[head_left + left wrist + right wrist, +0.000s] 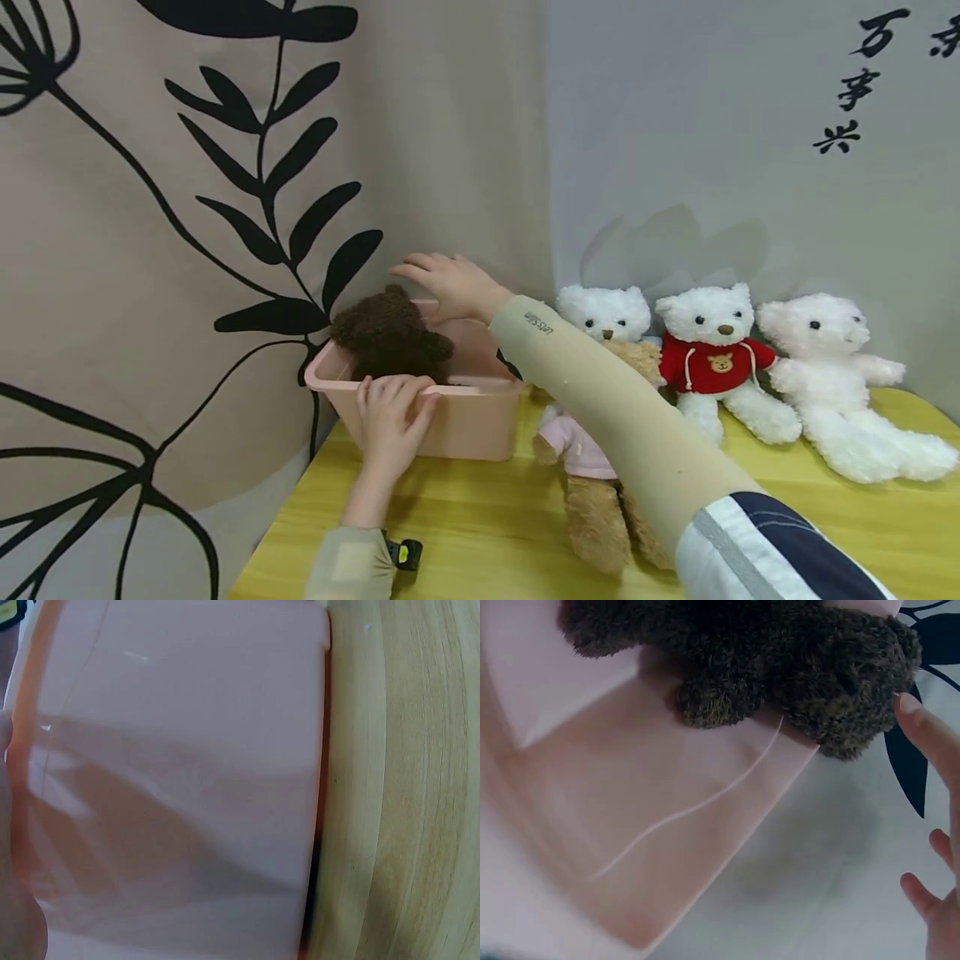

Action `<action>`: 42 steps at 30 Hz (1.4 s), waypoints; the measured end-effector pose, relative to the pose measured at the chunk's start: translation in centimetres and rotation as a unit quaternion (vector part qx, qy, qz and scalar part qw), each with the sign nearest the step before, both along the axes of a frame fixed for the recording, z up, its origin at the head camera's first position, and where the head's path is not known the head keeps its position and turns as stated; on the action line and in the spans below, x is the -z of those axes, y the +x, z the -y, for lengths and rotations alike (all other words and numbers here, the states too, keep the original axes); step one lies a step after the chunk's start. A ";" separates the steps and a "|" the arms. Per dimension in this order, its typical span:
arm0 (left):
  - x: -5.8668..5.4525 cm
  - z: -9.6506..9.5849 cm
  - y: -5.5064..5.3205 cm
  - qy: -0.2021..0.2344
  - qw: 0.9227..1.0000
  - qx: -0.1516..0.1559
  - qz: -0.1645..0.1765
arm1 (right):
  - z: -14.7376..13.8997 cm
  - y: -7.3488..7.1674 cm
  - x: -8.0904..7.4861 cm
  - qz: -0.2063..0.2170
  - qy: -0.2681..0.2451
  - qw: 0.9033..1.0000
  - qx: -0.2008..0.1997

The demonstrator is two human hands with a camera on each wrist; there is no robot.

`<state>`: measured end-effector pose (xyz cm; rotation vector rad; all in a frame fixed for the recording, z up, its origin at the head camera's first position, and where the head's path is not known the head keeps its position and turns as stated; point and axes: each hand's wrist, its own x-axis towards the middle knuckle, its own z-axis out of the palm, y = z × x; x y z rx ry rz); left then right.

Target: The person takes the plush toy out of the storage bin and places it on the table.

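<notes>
A dark brown teddy bear [386, 333] sits inside a pink plastic bin [472, 427], its head rising above the rim. My left hand [393, 421] grips the near rim, fingers over the edge and thumb on the outer wall. Above the far side of the bin, my right hand [453, 286] is spread, holding nothing. In the right wrist view, one fingertip of the right hand [939, 754] is right at the edge of the bear's head [847, 682]. The bin's outer wall [187, 697] fills most of the left wrist view.
Against the wall on the right sit a white bear [600, 308], a white bear in a red hoodie [708, 362] and a plain white bear [821, 375]. A tan bear in a pink top [596, 508] lies partly behind my right forearm on the yellow wooden table [480, 533].
</notes>
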<state>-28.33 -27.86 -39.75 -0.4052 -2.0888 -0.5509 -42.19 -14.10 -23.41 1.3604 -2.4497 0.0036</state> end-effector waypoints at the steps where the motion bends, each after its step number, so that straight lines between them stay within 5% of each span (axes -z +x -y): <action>1: 0.0 -0.1 0.0 -0.002 1.000 0.000 -0.002 | 0.2 -0.2 0.2 0.004 -0.002 1.000 0.002; 10: 0.0 -0.3 0.0 -0.004 1.000 -0.007 0.002 | 2.1 -1.3 2.4 0.003 0.011 1.000 0.009; 18: 0.4 -0.6 -0.1 -0.003 1.000 -0.001 -0.002 | 2.8 -1.3 4.2 0.064 0.031 0.997 0.016; 23: 0.3 -0.3 -0.1 -0.003 1.000 -0.005 -0.005 | 3.6 -1.3 4.6 0.088 0.041 0.995 0.009; 32: 0.3 -0.3 -0.3 -0.009 1.000 -0.007 -0.005 | 3.6 -1.6 5.3 0.052 0.107 0.993 0.027; 42: 0.3 -0.3 -0.3 -0.007 1.000 -0.006 -0.008 | 3.8 -1.8 5.7 0.078 0.103 0.992 -0.006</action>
